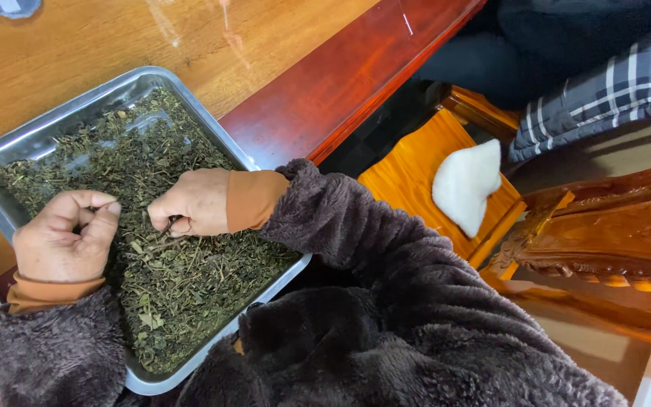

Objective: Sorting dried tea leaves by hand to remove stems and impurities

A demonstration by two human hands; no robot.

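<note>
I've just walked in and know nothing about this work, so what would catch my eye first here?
First, the metal tray heaped with dried green leaves, on the wooden table at the picture's left. Both hands are curled over the leaves: the left hand near the tray's left edge, the right hand at its middle, fingertips pinched down among them. To the right, a white cushion lies on an orange wooden seat.

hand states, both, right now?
Left hand: curled shut over the tray of dried leaves; contents cannot be told.
Right hand: fingertips pinched in the leaves; hold cannot be told.
</note>
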